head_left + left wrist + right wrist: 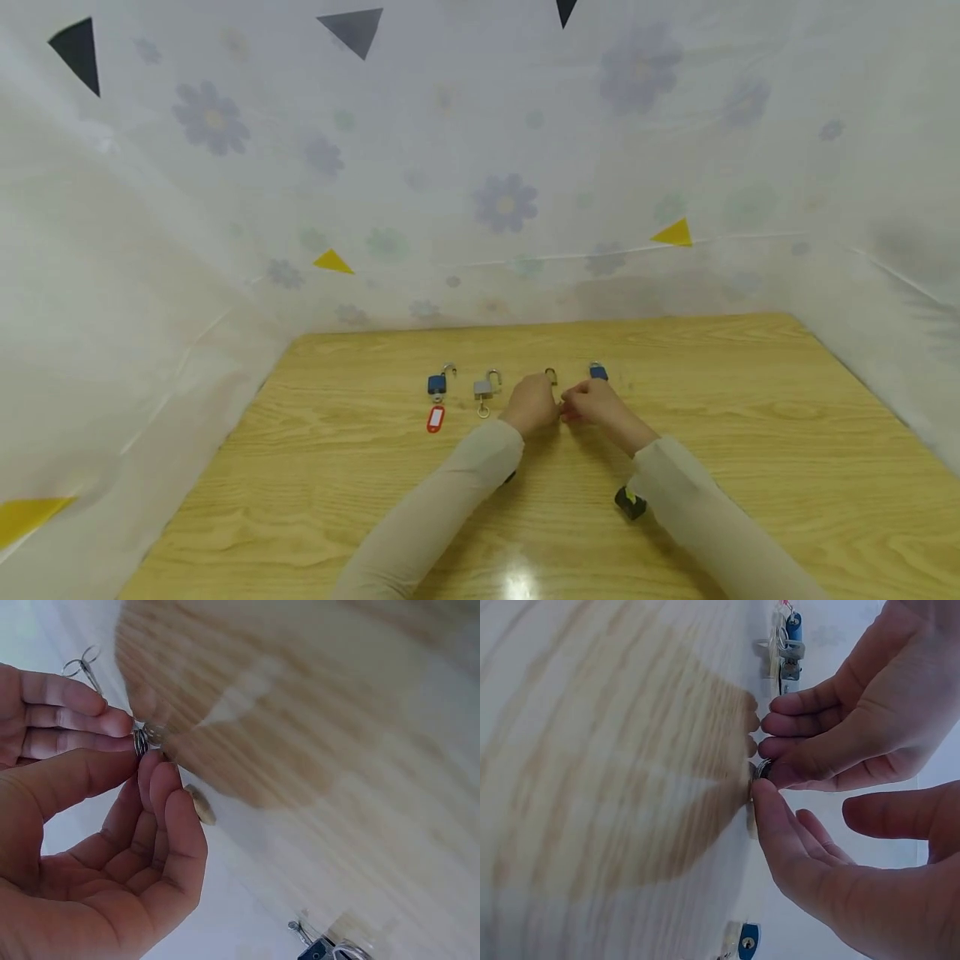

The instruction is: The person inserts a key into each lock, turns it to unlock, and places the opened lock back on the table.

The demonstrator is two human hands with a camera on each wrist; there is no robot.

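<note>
From the head camera, the left hand (531, 403) and right hand (592, 407) meet fingertip to fingertip on the wooden table (750, 400), a padlock shackle (551, 374) showing just behind the left hand. A blue padlock (437, 383) with a red tag (435, 418) and a silver padlock (485, 387) lie to the left, another blue padlock (597, 372) just behind the right hand. The left wrist view shows both hands' fingertips pinching a small metal ring (140, 742). The right wrist view shows the same ring (763, 769) pinched between the left hand's curled fingers (810, 754) and the right forefinger (776, 817).
</note>
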